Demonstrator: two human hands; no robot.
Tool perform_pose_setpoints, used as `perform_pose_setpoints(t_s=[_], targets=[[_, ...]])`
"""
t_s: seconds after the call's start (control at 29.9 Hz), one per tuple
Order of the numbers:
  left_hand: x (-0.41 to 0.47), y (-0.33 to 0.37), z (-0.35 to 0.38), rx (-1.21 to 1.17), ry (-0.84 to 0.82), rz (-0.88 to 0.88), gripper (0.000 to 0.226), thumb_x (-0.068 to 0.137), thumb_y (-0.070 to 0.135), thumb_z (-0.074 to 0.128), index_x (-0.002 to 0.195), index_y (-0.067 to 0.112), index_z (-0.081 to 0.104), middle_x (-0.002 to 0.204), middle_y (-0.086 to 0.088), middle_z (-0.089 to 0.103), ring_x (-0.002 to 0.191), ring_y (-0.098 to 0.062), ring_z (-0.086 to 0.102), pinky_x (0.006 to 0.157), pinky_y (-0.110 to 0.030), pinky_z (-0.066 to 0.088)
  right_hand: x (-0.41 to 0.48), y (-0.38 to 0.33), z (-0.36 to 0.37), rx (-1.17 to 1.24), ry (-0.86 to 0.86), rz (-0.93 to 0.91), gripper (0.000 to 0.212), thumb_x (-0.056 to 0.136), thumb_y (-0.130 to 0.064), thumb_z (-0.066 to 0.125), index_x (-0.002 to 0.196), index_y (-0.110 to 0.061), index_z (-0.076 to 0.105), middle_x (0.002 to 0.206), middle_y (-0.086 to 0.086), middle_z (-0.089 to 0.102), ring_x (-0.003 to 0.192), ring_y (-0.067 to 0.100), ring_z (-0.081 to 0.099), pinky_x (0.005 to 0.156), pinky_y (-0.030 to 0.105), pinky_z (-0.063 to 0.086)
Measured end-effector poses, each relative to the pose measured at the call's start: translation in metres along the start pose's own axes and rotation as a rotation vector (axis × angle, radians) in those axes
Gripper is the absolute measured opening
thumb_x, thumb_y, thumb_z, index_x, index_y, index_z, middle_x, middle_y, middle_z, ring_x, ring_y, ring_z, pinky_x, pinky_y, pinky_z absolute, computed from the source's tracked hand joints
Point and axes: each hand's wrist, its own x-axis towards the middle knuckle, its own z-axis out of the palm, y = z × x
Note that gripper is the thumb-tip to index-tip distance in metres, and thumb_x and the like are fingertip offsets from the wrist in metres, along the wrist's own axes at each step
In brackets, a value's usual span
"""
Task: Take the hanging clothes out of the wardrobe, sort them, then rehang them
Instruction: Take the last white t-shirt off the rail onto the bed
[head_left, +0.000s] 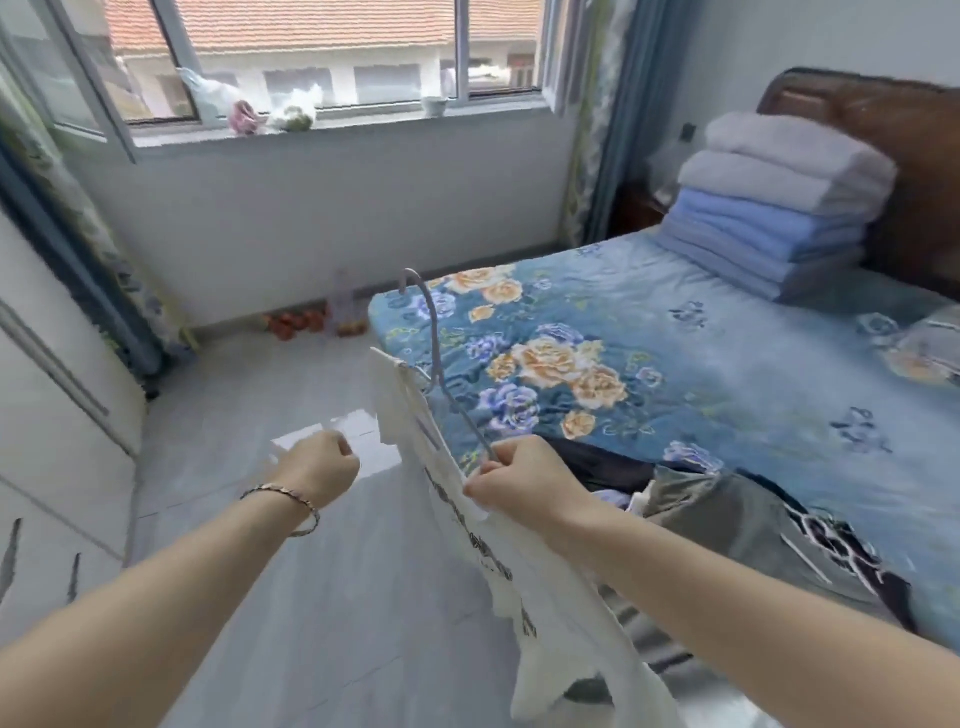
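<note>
One grip: right hand (524, 480) pinches hanger (434, 332) and white top (545, 613); left hand (318, 462) fisted, seemingly empty. Steady fabric below right hand.

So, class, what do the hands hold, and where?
The right hand pinches the white garment and hanger at one shoulder end; the left hand is fisted, empty.

My right hand (511, 480) grips the white shirt (561, 618) and its hanger (434, 332); my left hand (319, 462), curled into a fist, is at nine o'clock from it.
</note>
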Motion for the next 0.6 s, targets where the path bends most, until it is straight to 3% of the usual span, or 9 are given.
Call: perform_pose_setpoints(t_s=[0.13,0.37,0.44,0.5,0.57,0.6], targets=[[0.008,0.039,0.020,0.042,-0.056,0.204,0.019,0.083,0.010,0.046,0.083,0.006,0.065,0.090,-0.012,0.070,0.084,-0.026,0.061,0.065,-0.023,0.038,-0.024,0.016,-0.012,-0.032,0.205,0.011,0.026,0.074,0.004,0.050,0.058,-0.010,0.035,0.062,0.009,0.026,0.062,0.016,0.026,0.058,0.027,0.019],[0.000,0.092,0.061,0.068,-0.195,0.438,0.023,0.086,0.010,0.045,0.064,0.015,0.050,0.069,-0.004,0.055,0.075,-0.025,0.053,0.066,-0.025,0.039,-0.067,0.051,-0.060,-0.100,0.502,0.134,0.013,0.066,-0.005,0.049,0.053,-0.003,0.048,0.063,0.009,0.044,0.065,0.014,0.040,0.060,0.025,0.026],[-0.004,0.110,0.071,0.065,-0.223,0.484,0.023,0.086,0.008,0.042,0.064,0.014,0.047,0.072,-0.003,0.053,0.069,-0.024,0.050,0.063,-0.024,0.038,-0.081,0.061,-0.088,-0.078,0.561,0.181,0.030,0.071,-0.002,0.049,0.043,-0.009,0.058,0.067,0.006,0.054,0.067,0.013,0.047,0.062,0.022,0.033],[-0.008,0.129,0.083,0.068,-0.259,0.534,0.026,0.086,0.006,0.039,0.061,0.014,0.043,0.070,0.001,0.049,0.063,-0.022,0.046,0.056,-0.023,0.036,-0.095,0.071,-0.118,-0.049,0.594,0.204,0.054,0.078,0.008,0.047,0.031,-0.018,0.055,0.068,0.005,0.058,0.060,0.008,0.050,0.058,0.019,0.038],[-0.012,0.148,0.095,0.076,-0.301,0.584,0.029,0.087,0.005,0.039,0.060,0.014,0.041,0.064,-0.001,0.046,0.060,-0.021,0.044,0.055,-0.023,0.034,-0.107,0.087,-0.153,-0.019,0.645,0.227,0.052,0.078,0.007,0.049,0.032,-0.016,0.053,0.064,0.003,0.056,0.050,0.000,0.051,0.052,0.011,0.039],[-0.013,0.157,0.102,0.083,-0.314,0.609,0.029,0.087,0.005,0.040,0.059,0.014,0.041,0.062,-0.002,0.046,0.060,-0.021,0.044,0.055,-0.023,0.033,-0.112,0.099,-0.172,-0.016,0.678,0.244,0.039,0.077,0.000,0.053,0.041,-0.016,0.057,0.062,0.004,0.054,0.051,0.002,0.050,0.053,0.012,0.039]])
